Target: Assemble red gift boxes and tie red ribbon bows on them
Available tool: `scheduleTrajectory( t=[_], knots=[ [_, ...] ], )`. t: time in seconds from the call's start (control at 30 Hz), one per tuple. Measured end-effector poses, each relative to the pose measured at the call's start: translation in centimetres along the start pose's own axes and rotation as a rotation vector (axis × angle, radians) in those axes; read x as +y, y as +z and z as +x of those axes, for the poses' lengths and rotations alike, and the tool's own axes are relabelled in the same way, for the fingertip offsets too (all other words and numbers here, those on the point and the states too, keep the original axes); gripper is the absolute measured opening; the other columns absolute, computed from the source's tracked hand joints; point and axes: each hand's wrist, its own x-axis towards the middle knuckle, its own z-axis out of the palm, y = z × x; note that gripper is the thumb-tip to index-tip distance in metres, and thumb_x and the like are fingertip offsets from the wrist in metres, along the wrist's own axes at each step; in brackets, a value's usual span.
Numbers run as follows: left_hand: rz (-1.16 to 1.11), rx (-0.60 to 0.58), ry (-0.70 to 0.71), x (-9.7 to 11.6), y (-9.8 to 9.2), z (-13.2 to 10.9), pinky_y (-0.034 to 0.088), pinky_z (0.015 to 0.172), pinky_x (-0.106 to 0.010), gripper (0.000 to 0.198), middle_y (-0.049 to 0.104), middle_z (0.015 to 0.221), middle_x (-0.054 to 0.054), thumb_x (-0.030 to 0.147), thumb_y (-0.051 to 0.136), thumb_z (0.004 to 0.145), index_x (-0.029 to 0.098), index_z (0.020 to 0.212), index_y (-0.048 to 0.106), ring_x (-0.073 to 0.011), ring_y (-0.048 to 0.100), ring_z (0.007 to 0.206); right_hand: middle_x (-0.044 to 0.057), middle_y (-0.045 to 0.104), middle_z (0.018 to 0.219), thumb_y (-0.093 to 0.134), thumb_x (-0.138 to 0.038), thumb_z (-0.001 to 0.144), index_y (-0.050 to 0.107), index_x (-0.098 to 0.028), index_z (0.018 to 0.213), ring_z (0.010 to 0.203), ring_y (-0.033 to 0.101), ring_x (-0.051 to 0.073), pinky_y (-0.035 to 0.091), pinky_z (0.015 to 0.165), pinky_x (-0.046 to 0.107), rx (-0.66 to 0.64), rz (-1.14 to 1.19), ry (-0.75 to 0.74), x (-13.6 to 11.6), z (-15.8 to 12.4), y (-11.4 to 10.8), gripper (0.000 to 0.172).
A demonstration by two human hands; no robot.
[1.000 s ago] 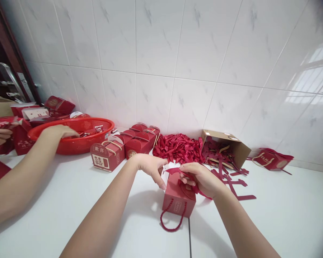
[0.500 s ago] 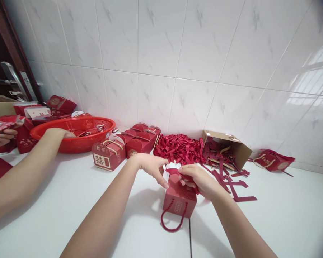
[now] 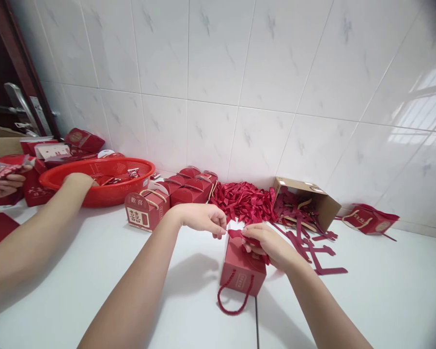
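Note:
A small red gift box (image 3: 240, 264) lies on the white table in front of me, its dark red rope handle (image 3: 233, 312) hanging toward me. Above the box, my right hand (image 3: 265, 242) is closed on a red ribbon (image 3: 234, 233) that is bunched in its fingers. From there the ribbon reaches left to my left hand (image 3: 205, 220), whose thumb and fingertips are pinched on its end. The ribbon's part inside the right fist is hidden.
A pile of red ribbons (image 3: 245, 201) lies by the wall beside a tipped cardboard box (image 3: 329, 211) with strips spilling out. Several red gift boxes (image 3: 191, 194) stand left. A co-worker's arm (image 3: 47, 223) reaches into a red basket (image 3: 105, 198). Another box (image 3: 370, 220) lies right.
My left hand has closed from a spread thumb and fingers into a pinch at the ribbon's end and shifted slightly left. My right hand stays nearly in place.

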Motion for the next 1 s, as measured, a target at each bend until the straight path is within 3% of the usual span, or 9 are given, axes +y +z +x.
scheduleTrajectory(
  t=[0.33,0.67,1.0],
  knots=[
    [0.092,0.04,0.005,1.1,0.3,-0.1,0.045,0.07,-0.026,0.015,0.07,0.089,-0.004,0.03,0.048,0.082,0.019,0.083,0.058,-0.0174,0.063,0.085,-0.001,0.048,0.049,0.05,-0.026,0.073,0.049,-0.015,0.053,0.04,0.027,0.005,0.01,0.044,0.026,-0.009,-0.011,-0.004,-0.3,-0.1,0.2,0.024],
    [0.108,0.124,-0.038,1.5,0.6,0.0,0.038,0.057,-0.023,0.008,0.069,0.079,-0.001,0.023,0.048,0.073,0.02,0.073,0.056,-0.0166,0.059,0.076,-0.001,0.05,0.049,0.05,-0.027,0.074,0.049,-0.015,0.054,0.039,0.028,0.005,0.013,0.043,0.024,0.002,-0.02,0.009,-0.2,-0.1,0.1,0.024],
    [-0.016,0.592,-0.128,1.6,-0.4,-2.8,0.034,0.044,-0.023,0.007,0.059,0.057,0.002,0.022,0.048,0.065,0.019,0.058,0.047,-0.0128,0.049,0.049,-0.002,0.051,0.052,0.05,-0.031,0.081,0.051,-0.016,0.055,0.04,0.035,0.005,0.024,0.043,0.022,0.016,-0.179,-0.019,-0.9,-0.6,0.1,0.03]
  ],
)
